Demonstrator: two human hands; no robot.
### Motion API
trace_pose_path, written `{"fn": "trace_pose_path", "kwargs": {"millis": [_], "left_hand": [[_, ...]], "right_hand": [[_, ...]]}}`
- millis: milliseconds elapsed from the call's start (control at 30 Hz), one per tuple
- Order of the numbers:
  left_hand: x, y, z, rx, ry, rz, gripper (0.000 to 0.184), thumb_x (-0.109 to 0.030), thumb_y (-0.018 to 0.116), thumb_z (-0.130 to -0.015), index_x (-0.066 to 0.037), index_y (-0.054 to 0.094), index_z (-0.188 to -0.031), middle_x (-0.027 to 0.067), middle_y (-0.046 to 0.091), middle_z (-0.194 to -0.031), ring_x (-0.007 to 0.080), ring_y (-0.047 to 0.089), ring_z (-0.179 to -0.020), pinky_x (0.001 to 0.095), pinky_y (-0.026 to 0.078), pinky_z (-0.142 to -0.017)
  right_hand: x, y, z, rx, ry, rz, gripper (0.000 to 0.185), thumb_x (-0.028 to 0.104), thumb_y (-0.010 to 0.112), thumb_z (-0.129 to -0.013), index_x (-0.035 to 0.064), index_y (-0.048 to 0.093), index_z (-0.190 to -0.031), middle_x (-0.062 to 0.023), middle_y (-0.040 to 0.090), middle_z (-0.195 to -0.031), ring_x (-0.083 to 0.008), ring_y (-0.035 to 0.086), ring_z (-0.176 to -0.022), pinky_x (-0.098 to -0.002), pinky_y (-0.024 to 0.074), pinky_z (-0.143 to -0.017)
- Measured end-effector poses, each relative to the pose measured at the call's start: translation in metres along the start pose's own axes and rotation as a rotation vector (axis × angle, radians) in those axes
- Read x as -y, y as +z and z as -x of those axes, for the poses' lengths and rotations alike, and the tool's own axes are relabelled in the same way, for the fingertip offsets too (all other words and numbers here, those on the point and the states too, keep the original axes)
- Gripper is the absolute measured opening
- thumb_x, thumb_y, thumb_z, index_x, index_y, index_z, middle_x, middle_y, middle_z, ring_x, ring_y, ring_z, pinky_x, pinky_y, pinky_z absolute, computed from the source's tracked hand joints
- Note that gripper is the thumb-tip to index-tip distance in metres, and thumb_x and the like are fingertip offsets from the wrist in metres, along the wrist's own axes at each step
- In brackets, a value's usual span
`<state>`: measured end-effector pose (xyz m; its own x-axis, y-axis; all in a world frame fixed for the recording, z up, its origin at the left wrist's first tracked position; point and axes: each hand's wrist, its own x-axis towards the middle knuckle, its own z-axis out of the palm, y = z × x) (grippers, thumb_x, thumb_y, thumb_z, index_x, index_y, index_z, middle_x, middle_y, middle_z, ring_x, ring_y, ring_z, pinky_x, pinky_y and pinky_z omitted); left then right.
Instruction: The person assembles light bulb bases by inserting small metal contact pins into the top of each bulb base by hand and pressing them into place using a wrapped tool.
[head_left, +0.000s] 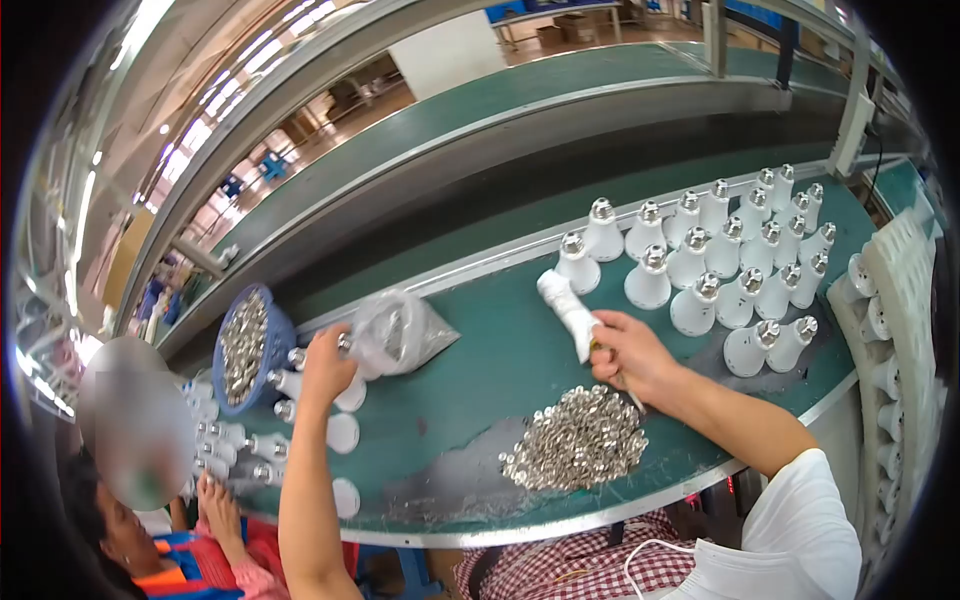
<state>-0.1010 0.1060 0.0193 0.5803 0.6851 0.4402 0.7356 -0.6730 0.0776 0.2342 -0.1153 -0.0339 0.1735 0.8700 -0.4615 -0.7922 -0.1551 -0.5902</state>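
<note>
The right hand (635, 355) was closed around the narrow end of a white wrapped tool (568, 308). The fat end poked out toward the far left. A thin metal rod (637, 403) stuck out on the near side of the hand, but I couldn't tell if it was part of the tool. The wrapping was maybe there to make it soft to touch. The hand was up over the green table (483, 365), just past a heap of small metal caps (577, 440). The heap was on the near side, probably so the caps were easy to grab.

The left hand (328, 368) was off to the left, with bent fingers among some white light bulbs (342, 433). A shiny bulb top was right by its fingertips. I couldn't tell if the fingers had hold of it or were only touching it.

On the far right, more bulbs (650, 285) stood in a bunch with their metal ends up. Their wide ends were down, likely because that way they don't roll. A pale tray (908, 258) at the right edge had bulbs too.

A blue basket (281, 338) at the left was full of little metal pieces, maybe so they wouldn't spill. Beside it sat a clear plastic bag (378, 335) with small grey bits inside. Another person's hand (218, 508) was at the near left, next to other bulbs.
</note>
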Motion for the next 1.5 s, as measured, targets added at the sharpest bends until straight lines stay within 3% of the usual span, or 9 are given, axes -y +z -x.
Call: {"fn": "trace_pose_path", "kwargs": {"millis": [67, 300, 567, 900, 1100, 1167, 1233, 1367, 1500], "left_hand": [[-0.007, -0.010, -0.011, 0.292, -0.165, 0.094, 0.037, -0.002, 0.066, -0.062, -0.002, 0.060, -0.099, 0.0186, 0.060, -0.093, 0.0347, 0.060, -0.080, 0.0393, 0.048, -0.074], [-0.005, -0.015, -0.011, 0.303, -0.358, 0.195, 0.047, -0.003, 0.070, -0.061, -0.002, 0.055, -0.106, 0.0141, 0.061, -0.083, 0.0253, 0.061, -0.073, 0.0328, 0.048, -0.069], [-0.104, -0.081, 0.008, 0.137, -0.113, 0.161, 0.046, 0.003, 0.066, -0.060, -0.003, 0.053, -0.104, 0.0107, 0.056, -0.077, 0.0218, 0.056, -0.065, 0.0306, 0.046, -0.063], [-0.169, -0.003, -0.018, 0.393, 0.162, 0.450, 0.048, -0.006, 0.067, -0.066, -0.004, 0.050, -0.110, 0.0172, 0.058, -0.091, 0.0340, 0.059, -0.082, 0.0407, 0.047, -0.072], [-0.170, 0.005, -0.017, 0.259, 0.333, 0.580, 0.048, -0.007, 0.064, -0.074, -0.005, 0.047, -0.119, 0.0172, 0.058, -0.097, 0.0355, 0.059, -0.086, 0.0391, 0.048, -0.076], [-0.147, -0.004, -0.023, 0.278, 0.205, 0.609, 0.042, -0.009, 0.064, -0.076, -0.003, 0.051, -0.117, 0.0167, 0.060, -0.098, 0.0350, 0.059, -0.088, 0.0382, 0.048, -0.077], [-0.108, -0.010, -0.033, 0.015, 0.113, 0.489, 0.029, -0.010, 0.064, -0.076, 0.000, 0.060, -0.103, 0.0181, 0.063, -0.092, 0.0336, 0.061, -0.085, 0.0376, 0.049, -0.075], [-0.054, 0.014, -0.040, 0.158, -0.007, 0.317, 0.018, -0.007, 0.062, -0.074, 0.002, 0.065, -0.089, 0.0204, 0.064, -0.082, 0.0332, 0.063, -0.077, 0.0371, 0.049, -0.071], [-0.046, 0.039, -0.036, 0.319, 0.014, 0.218, 0.016, -0.004, 0.060, -0.069, 0.002, 0.064, -0.084, 0.0201, 0.063, -0.075, 0.0337, 0.062, -0.071, 0.0370, 0.049, -0.066]], "right_hand": [[0.001, 0.007, 0.006, -0.027, 0.024, 0.015, 0.044, 0.002, 0.051, -0.086, 0.0024, 0.031, -0.125, -0.0085, 0.046, -0.083, -0.0088, 0.040, -0.054, -0.0225, 0.0308, -0.041], [0.013, 0.025, -0.039, 0.044, 0.042, 0.098, 0.050, 0.000, 0.056, -0.084, -0.0022, 0.030, -0.126, -0.0061, 0.047, -0.078, -0.0081, 0.042, -0.055, -0.0220, 0.0312, -0.042], [0.021, 0.010, -0.011, -0.139, -0.071, 0.180, 0.041, 0.003, 0.056, -0.085, -0.0013, 0.036, -0.120, -0.0038, 0.047, -0.073, -0.0058, 0.040, -0.052, -0.0197, 0.0306, -0.040], [0.025, -0.022, 0.022, -0.242, -0.219, 0.244, 0.045, 0.003, 0.056, -0.085, -0.0012, 0.037, -0.126, -0.0026, 0.048, -0.074, -0.0055, 0.041, -0.054, -0.0193, 0.0330, -0.042], [0.034, -0.037, 0.035, -0.317, -0.259, 0.308, 0.038, 0.006, 0.051, -0.089, 0.0021, 0.038, -0.125, -0.0003, 0.044, -0.070, -0.0050, 0.038, -0.053, -0.0201, 0.0311, -0.042], [0.033, -0.033, 0.036, -0.213, -0.213, 0.425, 0.038, 0.005, 0.052, -0.088, 0.0029, 0.040, -0.123, -0.0011, 0.046, -0.073, -0.0049, 0.040, -0.054, -0.0200, 0.0318, -0.042], [0.028, -0.024, 0.041, -0.193, -0.372, 1.053, 0.036, 0.005, 0.056, -0.085, 0.0027, 0.044, -0.119, -0.0026, 0.049, -0.075, -0.0066, 0.045, -0.057, -0.0233, 0.0372, -0.046], [0.021, -0.017, 0.019, -0.157, -0.942, 1.840, 0.040, 0.001, 0.062, -0.075, 0.0037, 0.051, -0.112, -0.0118, 0.052, -0.093, -0.0255, 0.051, -0.083, -0.0370, 0.0435, -0.075], [0.023, -0.011, 0.008, -0.204, -1.031, 1.896, 0.041, 0.000, 0.063, -0.071, 0.0043, 0.052, -0.111, -0.0158, 0.048, -0.105, -0.0320, 0.047, -0.092, -0.0391, 0.0416, -0.081]]}}
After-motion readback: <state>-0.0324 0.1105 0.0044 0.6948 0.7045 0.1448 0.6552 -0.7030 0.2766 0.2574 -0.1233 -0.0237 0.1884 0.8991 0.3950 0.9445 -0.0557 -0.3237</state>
